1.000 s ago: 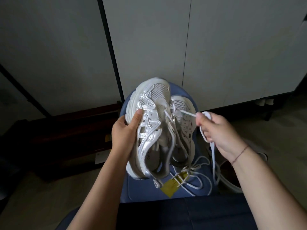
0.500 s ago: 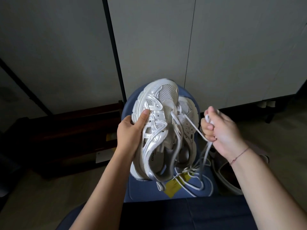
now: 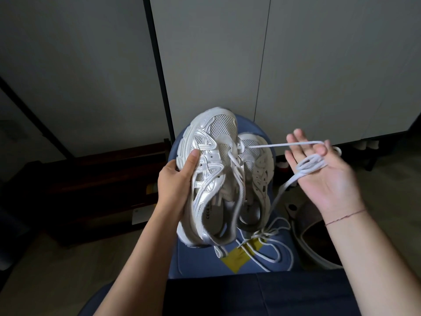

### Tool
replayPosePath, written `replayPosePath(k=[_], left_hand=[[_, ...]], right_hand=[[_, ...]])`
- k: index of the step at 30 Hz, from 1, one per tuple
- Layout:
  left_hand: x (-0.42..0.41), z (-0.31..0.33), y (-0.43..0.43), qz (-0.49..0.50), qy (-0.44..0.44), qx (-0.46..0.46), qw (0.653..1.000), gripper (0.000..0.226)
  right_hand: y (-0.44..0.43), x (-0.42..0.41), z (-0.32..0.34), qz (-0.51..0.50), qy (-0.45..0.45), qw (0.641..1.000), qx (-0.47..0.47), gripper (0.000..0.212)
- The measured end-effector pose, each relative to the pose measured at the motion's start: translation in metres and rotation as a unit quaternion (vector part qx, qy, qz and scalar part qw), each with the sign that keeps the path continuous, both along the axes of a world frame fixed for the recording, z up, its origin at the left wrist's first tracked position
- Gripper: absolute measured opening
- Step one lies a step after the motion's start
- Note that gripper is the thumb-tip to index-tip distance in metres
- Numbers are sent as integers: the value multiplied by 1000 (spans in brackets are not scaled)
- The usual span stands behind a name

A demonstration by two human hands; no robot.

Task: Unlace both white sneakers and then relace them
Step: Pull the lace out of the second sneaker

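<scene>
left hand (image 3: 175, 185) grips the near sneaker (image 3: 211, 174) by its outer side, thumb pressed on the silver overlay, fingers wrapped behind and hidden. shoe held up in the air, toe pointing away and up, heel opening toward the camera, printed insole visible inside

second sneaker (image 3: 255, 179) sits right against the near one on its right side, same orientation. cannot tell if the left hand's fingers reach it or what supports it

right hand (image 3: 328, 176) is off to the right of the shoes, apart from them, palm up, fingers spread and mostly straight, not clenched. white lace (image 3: 312, 164) lies in several loops across the palm and around the fingers. one strand runs tight from the upper eyelets between the two shoes across to the fingertips, another strand drops from the palm down toward the heels

loose laces (image 3: 271, 245) are tangled in a pile below the heels, resting on the blue stool seat (image 3: 196, 258), partly over a yellow tag (image 3: 239, 258). which shoe each strand belongs to is not clear

thin red bracelet (image 3: 346, 216) on the right wrist. dark trousers (image 3: 250, 293) at the bottom edge. pale cabinet doors (image 3: 319, 65) fill the background, dark wooden bench (image 3: 102, 179) low on the left, round white-rimmed container (image 3: 314, 236) on the floor just right of the stool. lighting is dim
</scene>
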State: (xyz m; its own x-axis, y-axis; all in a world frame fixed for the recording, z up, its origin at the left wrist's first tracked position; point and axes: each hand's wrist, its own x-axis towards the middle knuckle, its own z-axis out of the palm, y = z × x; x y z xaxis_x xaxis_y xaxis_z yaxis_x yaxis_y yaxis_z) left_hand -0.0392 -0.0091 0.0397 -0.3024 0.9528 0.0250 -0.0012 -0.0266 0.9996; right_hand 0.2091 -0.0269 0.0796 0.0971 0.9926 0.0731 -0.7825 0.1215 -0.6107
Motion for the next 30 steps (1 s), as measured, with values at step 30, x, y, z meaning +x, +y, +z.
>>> replayPosePath(k=[30], left_hand=[[26, -2, -10, -80, 17, 3, 997, 54]], right_hand=[[3, -35, -26, -73, -395, 914, -51, 28]])
